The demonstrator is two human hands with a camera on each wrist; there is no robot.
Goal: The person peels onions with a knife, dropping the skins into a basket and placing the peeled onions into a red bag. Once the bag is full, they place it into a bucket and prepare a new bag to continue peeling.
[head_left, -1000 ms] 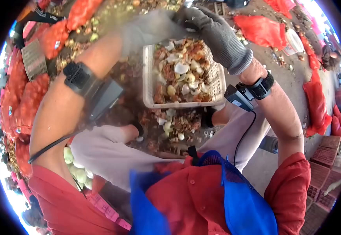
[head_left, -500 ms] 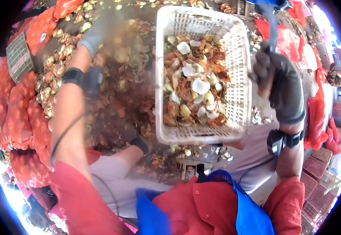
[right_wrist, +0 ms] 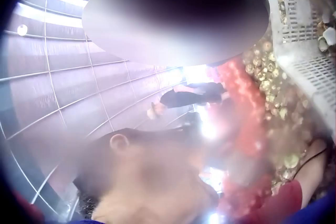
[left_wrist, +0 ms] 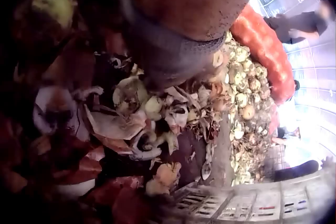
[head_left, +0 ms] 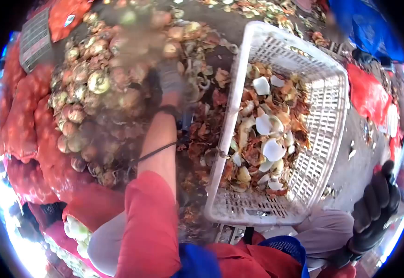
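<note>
My left hand point(head_left: 169, 78), in a grey glove, reaches down among the loose onions and skins left of the crate. The left wrist view shows this glove point(left_wrist: 170, 50) low over onion skins point(left_wrist: 113, 124); its fingers are hidden or blurred. A heap of unpeeled onions point(head_left: 99, 82) lies to its left. Off to the right, over my knee, is my right hand point(head_left: 373, 206) in a dark glove, fingers bent. I cannot tell whether it holds something. A white plastic crate point(head_left: 324, 125) with onion skins and white onion pieces point(head_left: 272, 150) stands between the hands.
Red mesh sacks of onions point(head_left: 21, 127) line the left side, with a grey crate point(head_left: 35, 41) beside them. Another red sack point(head_left: 369, 95) lies right of the white crate. Skins litter the floor. People point(right_wrist: 191, 95) appear in the right wrist view.
Both hands were together above the crate, then parted. The left went left and down into the onions; the right drew back toward the lower right. The view has swung left.
</note>
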